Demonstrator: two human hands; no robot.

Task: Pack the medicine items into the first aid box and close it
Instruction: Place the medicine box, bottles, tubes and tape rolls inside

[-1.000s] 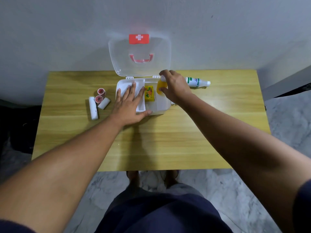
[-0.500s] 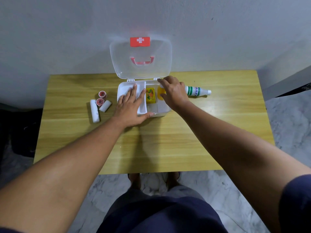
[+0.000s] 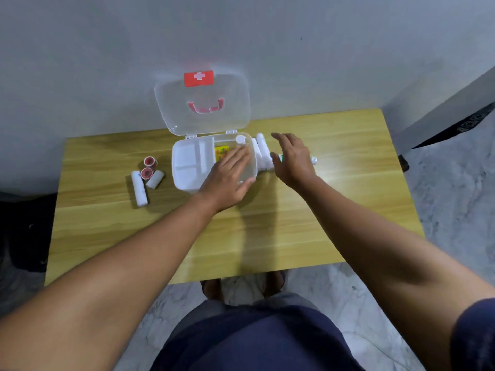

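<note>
The white first aid box (image 3: 184, 167) stands open at the table's back middle, its clear lid (image 3: 202, 103) upright against the wall. Inside lie a yellow packet (image 3: 221, 153) and a bottle with a white cap (image 3: 240, 139). My left hand (image 3: 230, 175) lies flat over the box's right compartment, fingers spread, holding nothing. My right hand (image 3: 293, 159) hovers open just right of the box, above white bandage rolls (image 3: 261, 153) and a green-and-white bottle (image 3: 313, 159) that it mostly hides.
Left of the box lie two red tape rolls (image 3: 149, 167), a long white bandage roll (image 3: 139, 188) and a short one (image 3: 155, 179). The wooden table (image 3: 267, 223) meets a grey wall behind. Marble floor shows around it.
My right hand left the box and moved right, off the yellow bottle. My left hand slid from the box's left tray to its right compartment.
</note>
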